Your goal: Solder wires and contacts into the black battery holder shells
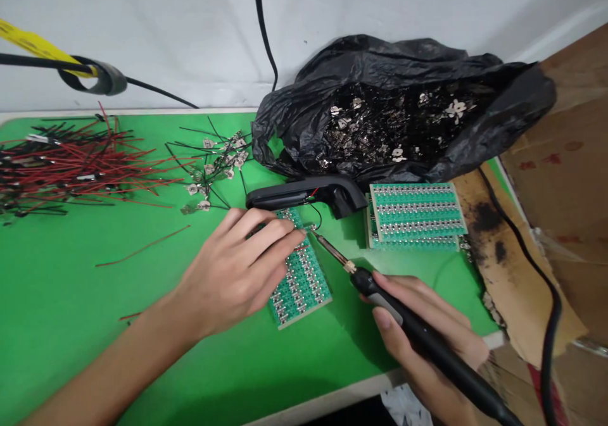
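My right hand (422, 331) is wrapped around the black handle of a soldering iron (375, 290). The iron's tip points up and left, close to a small metal piece (312, 228) at the end of a thin black wire. My left hand (242, 261) lies over a green circuit board panel (308, 280) with rows of small metal parts. Its fingers are bent together at the panel's upper right edge, and what they pinch is hidden. A bit of red wire shows just below the fingertips. Behind them lies a curved black plastic housing (304, 192) with wires coming out.
A black plastic bag (380, 65) full of small metal parts lies at the back. More green panels (418, 207) are stacked at right, beside scorched cardboard (517, 274). Red and black wires (80, 166) pile at left, near metal discs with black leads (209, 169).
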A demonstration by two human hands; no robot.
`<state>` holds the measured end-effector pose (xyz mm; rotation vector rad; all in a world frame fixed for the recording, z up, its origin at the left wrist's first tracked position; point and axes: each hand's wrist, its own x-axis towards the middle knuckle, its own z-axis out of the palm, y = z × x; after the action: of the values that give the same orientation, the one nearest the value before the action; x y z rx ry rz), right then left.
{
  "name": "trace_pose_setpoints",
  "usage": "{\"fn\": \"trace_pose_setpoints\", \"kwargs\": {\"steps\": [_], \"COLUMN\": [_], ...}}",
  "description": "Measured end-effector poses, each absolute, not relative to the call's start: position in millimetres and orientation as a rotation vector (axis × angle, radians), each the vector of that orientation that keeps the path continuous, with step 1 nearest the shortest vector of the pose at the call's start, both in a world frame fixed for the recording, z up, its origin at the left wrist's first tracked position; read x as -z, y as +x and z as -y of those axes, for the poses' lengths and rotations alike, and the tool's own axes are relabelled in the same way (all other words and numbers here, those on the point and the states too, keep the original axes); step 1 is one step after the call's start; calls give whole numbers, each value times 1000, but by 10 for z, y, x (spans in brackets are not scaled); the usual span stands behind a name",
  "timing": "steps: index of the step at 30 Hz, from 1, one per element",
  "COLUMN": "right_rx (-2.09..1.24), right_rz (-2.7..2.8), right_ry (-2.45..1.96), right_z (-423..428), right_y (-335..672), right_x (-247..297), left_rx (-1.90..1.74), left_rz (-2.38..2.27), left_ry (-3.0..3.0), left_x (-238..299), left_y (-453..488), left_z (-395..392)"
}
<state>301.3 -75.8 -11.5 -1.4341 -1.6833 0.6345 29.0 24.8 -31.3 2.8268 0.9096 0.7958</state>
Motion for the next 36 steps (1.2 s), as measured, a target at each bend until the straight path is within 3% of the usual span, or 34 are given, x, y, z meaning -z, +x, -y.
{"fn": "trace_pose_setpoints", "kwargs": {"steps": [36], "right_rx": [-590], "right_rz": [1706], "right_ry": [-1419], "right_z": [790], "right_y": [2988], "right_x": [147], "left_rx": [-760], "left_rz": [-919], "left_ry": [2881], "left_x": [302], "left_y": [305], "left_z": [-246]}}
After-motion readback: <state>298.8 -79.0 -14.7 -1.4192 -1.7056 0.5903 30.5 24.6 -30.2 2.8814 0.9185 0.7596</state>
